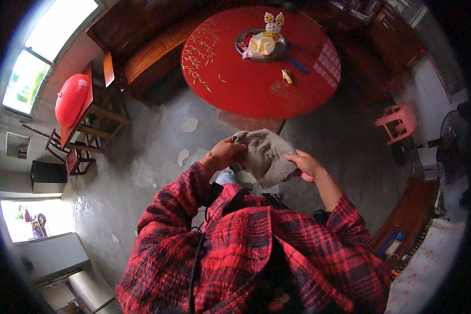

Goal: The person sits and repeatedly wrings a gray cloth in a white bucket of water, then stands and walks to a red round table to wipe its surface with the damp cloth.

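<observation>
A grey-brown cloth (267, 157) with a fuzzy, towel-like surface is stretched between my two hands in front of my body. My left hand (224, 153) grips its left side, where the edge bunches up near the thumb. On the opposite side, my right hand (305, 164) pinches the cloth, thumb on top and the other fingers partly hidden behind it. Folds run down the middle of the fabric. Beyond the cloth stands a round red table (247, 88) with painted golden leaves.
On the table sit a metal tray (241, 39) with a beaded figure (274, 25), a blue strip-like object (298, 65) and a small yellowish item (286, 76). A wooden bench (157, 51) lies behind. Left is a red dome cover (73, 100); right, a pink plastic stool (398, 122) and a fan (453, 141).
</observation>
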Demonstrator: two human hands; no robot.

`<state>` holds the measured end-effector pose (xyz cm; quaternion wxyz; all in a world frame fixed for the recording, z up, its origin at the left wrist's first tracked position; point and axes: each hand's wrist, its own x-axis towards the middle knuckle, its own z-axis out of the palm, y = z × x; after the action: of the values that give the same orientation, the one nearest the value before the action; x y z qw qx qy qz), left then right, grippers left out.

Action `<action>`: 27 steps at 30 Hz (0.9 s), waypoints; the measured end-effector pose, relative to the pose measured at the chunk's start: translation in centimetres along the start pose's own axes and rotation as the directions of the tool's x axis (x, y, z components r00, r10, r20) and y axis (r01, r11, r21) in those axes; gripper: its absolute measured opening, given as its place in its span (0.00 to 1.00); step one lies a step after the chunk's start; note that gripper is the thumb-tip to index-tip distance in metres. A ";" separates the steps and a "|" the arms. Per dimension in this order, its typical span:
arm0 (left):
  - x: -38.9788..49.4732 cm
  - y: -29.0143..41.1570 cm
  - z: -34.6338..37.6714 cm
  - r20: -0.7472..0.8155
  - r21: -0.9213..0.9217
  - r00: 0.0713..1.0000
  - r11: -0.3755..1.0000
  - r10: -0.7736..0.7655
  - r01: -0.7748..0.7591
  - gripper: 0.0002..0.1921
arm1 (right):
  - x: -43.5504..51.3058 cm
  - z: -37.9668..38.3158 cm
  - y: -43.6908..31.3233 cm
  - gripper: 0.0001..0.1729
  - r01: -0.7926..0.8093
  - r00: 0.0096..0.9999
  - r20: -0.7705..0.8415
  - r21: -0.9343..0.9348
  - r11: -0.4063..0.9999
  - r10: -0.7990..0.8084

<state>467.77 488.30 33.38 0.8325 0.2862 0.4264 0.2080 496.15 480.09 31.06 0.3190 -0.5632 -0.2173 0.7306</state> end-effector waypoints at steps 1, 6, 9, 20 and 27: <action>0.7 1.4 -0.7 -0.032 0.037 0.999 0.999 -0.018 0.019 0.18 | 1.5 0.5 -0.7 0.34 0.007 1.000 -0.029 -0.034 0.999 -0.008; 5.7 9.0 -6.2 0.087 0.064 0.994 0.995 0.071 -0.077 0.26 | 8.9 3.0 -5.8 0.26 0.119 0.993 -0.014 -0.049 0.992 -0.119; 9.2 13.7 -9.6 0.187 0.014 0.966 0.983 0.179 -0.185 0.27 | 14.1 4.8 -9.9 0.26 0.193 0.975 -0.100 -0.046 0.980 -0.196; 16.4 19.3 -20.7 -0.175 0.121 0.984 0.991 -0.028 0.049 0.41 | 27.3 7.5 -16.1 0.43 0.094 0.911 -0.141 -0.842 0.531 -0.386; 12.7 18.0 -25.2 -0.233 -0.161 0.972 0.987 -0.032 -0.006 0.36 | 33.0 13.2 -14.7 0.44 0.033 0.964 0.035 -0.999 -0.010 -0.264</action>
<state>452.00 516.79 25.70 0.7980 0.1885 0.5055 0.2685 481.37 514.46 22.00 -0.0772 -0.6547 -0.6989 0.2774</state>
